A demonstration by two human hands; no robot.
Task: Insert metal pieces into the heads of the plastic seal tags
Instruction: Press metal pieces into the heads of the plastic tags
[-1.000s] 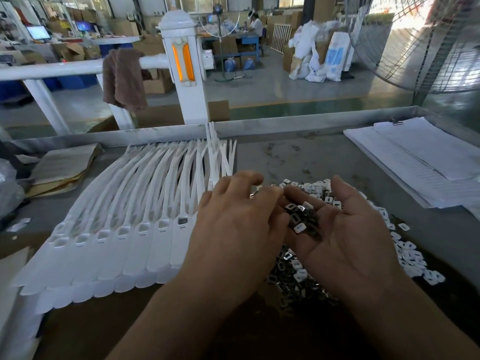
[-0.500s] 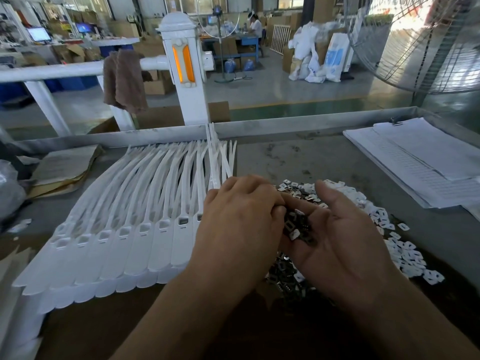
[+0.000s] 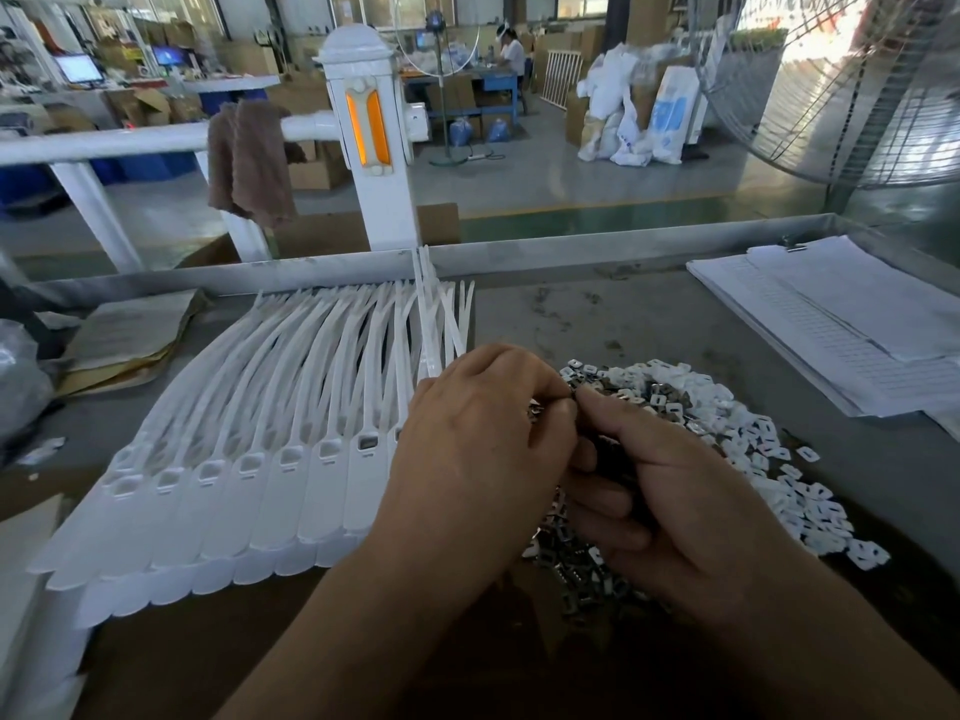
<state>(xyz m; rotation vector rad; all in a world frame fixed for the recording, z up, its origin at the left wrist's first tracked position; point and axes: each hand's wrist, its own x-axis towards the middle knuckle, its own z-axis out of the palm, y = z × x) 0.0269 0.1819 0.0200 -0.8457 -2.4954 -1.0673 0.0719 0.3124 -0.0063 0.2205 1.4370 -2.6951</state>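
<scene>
Hands (image 3: pixel 483 459) together above metal pieces (image 3: pixel 660 394)

Left hand (image 3: pixel 478 459) covers heads of rightmost tags (image 3: pixel 322 485) — filled or not, cannot tell. Its fingertips meet right hand (image 3: pixel 675 501) at the thumb — what they pinch is hidden. Pile of pieces (image 3: pixel 727 423) partly under both hands. Papers (image 3: pixel 857 324) cut by right edge.

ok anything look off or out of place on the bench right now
A few tag tails at the row's right end cross and stick up at the table rim; the other tags lie fanned neatly.
</scene>
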